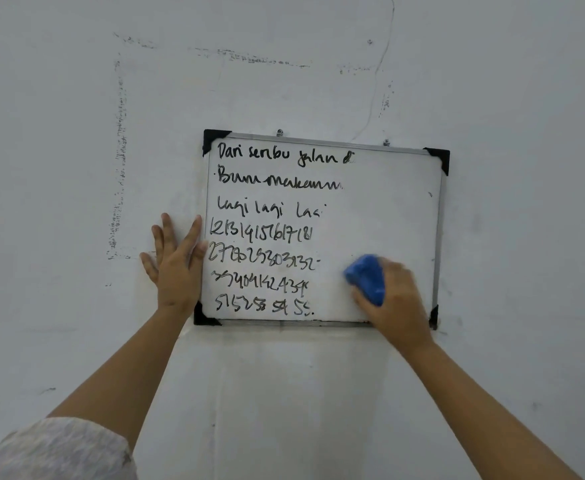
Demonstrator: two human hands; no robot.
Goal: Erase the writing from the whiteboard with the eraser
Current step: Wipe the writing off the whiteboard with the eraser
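Note:
A small whiteboard [388, 209] with a metal frame and black corner caps hangs on the wall. Black handwriting [266, 233], several lines of words and numbers, fills its left half; the right half is wiped white. My right hand [396, 299] grips a blue eraser [367, 278] pressed against the board's lower right part, blurred by motion. My left hand [175, 268] lies flat with spread fingers on the wall, its fingertips over the board's left edge.
The wall [284, 393] around the board is pale and scuffed, with a dotted rectangular mark to the upper left and a thin crack above. Two small hooks [280, 132] hold the board's top edge. A light patterned sleeve [59, 452] shows at the bottom left.

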